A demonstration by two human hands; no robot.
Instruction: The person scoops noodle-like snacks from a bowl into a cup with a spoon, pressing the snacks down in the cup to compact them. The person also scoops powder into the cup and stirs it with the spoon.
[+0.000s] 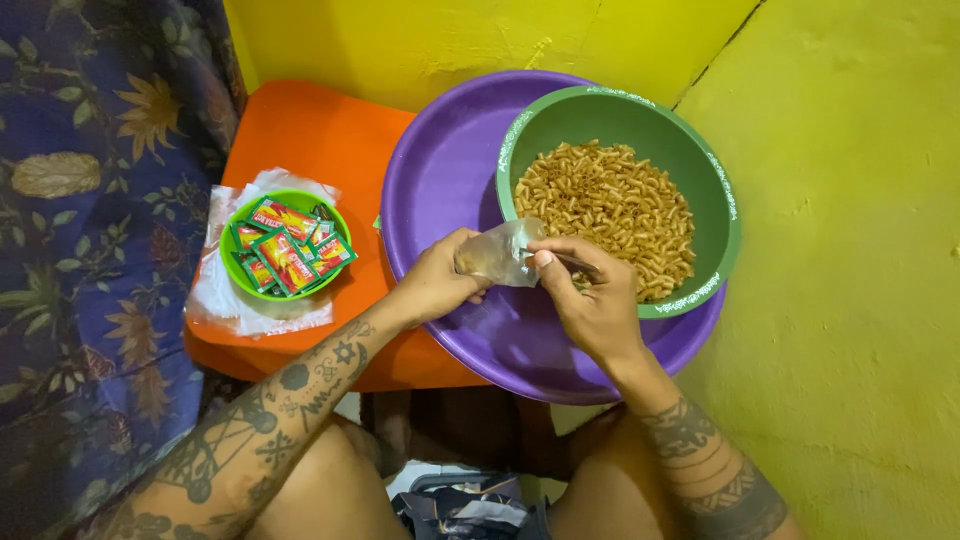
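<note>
My left hand point(440, 280) holds a small clear plastic bag point(503, 250) by its side, over the purple basin point(450, 180). My right hand point(590, 295) pinches the bag's other edge and also grips a thin spoon handle point(578, 262) that points toward the green bowl point(715, 180). The green bowl sits inside the purple basin and is filled with curly brown fried snack pieces point(610, 205). Some pieces seem to be inside the bag.
An orange stool point(320, 130) at the left carries a small green bowl point(243, 275) of red-and-green sachets point(288, 250), set on a stack of clear plastic bags point(225, 300). A blue floral cloth point(90, 200) hangs at far left. Yellow walls enclose the corner.
</note>
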